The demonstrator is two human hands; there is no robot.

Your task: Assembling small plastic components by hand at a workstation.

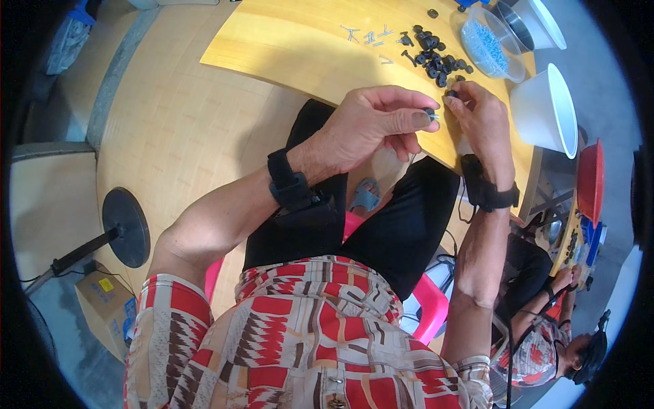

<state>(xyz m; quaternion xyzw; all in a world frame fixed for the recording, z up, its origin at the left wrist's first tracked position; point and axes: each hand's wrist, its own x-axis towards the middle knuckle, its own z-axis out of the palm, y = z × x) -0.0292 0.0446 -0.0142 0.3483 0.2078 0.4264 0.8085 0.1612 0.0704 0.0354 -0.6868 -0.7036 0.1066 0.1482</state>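
Observation:
Just off the near table edge, my left hand pinches a small black round piece with a silver screw between thumb and fingers. To its right, the fingers of my right hand close on another small black round piece low over the tabletop. Past my right fingertips lies a loose pile of black round pieces, some with stems standing out. Several silver screws are scattered left of that pile.
The yellow wooden table holds a clear bowl of small bluish-silver parts, a metal bowl and a white tub. A red basin stands farther right. Another person works at the lower right. A black round stand base is at left.

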